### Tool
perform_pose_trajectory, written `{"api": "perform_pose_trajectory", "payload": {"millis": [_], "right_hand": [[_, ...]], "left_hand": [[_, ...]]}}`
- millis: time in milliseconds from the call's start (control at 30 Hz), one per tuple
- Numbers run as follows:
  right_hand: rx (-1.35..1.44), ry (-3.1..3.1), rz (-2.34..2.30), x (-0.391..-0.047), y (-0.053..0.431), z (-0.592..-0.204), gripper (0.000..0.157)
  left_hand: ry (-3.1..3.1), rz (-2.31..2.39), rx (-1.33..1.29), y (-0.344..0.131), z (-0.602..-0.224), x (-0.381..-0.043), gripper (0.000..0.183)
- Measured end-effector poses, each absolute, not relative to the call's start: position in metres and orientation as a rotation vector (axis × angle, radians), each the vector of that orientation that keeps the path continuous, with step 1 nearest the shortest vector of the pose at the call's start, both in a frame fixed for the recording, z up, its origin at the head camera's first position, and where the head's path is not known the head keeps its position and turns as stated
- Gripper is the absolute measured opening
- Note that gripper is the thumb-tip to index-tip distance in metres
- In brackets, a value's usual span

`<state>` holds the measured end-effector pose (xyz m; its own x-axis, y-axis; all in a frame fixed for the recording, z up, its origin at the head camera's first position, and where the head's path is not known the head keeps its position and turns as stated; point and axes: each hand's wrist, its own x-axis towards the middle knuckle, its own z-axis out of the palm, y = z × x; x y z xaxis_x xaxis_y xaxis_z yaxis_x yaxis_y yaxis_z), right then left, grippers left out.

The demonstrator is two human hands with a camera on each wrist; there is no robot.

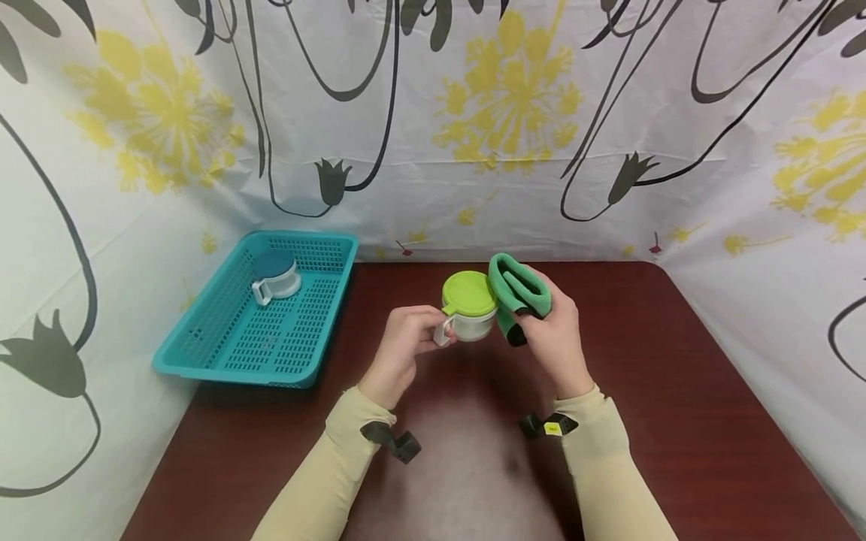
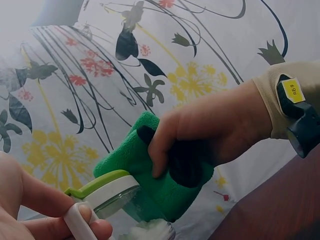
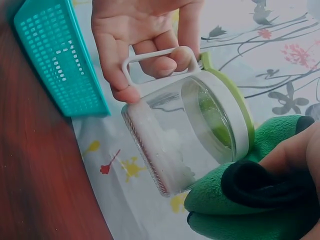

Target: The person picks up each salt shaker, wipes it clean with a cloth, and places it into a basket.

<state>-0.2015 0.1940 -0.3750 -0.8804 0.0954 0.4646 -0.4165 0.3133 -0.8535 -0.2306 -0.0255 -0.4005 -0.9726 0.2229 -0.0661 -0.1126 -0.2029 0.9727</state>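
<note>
My left hand (image 1: pixel 401 344) grips the white handle of a clear glass jar (image 3: pixel 165 142) with a green lid (image 1: pixel 469 293). Some white stuff lies inside the jar, seen in the right wrist view. With my right hand (image 1: pixel 558 330) I hold a folded green cloth (image 1: pixel 509 289) with black edging. The cloth rests against the jar's side near the lid's rim, as the right wrist view shows. Both hands hold these things up over the middle of the table.
A teal perforated basket (image 1: pixel 318 353) stands at the table's left. In it sits another jar with a blue lid (image 1: pixel 274 264) and a white handle. The dark red table (image 1: pixel 676 421) meets a flower-patterned curtain (image 1: pixel 419 135) at the back and sides.
</note>
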Motion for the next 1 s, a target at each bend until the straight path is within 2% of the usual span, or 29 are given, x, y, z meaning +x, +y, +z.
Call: {"api": "perform_pose_trajectory", "payload": {"millis": [233,567,1000], "right_hand": [[0.276,-2.182,1.485,-0.202,0.196,-0.379,0.055],[0.238,-2.244,1.322,-0.221,0.207,-0.412,0.067],[0.120,-2.471,1.248,-0.228,0.211,-0.437,0.059]], "left_hand": [[1.834,2.268,0.142,-0.025,-0.402,-0.231,0.020],[1.848,2.268,0.134,-0.026,-0.402,-0.231,0.021],[1.859,2.265,0.146,-0.032,-0.400,-0.232,0.022]]}}
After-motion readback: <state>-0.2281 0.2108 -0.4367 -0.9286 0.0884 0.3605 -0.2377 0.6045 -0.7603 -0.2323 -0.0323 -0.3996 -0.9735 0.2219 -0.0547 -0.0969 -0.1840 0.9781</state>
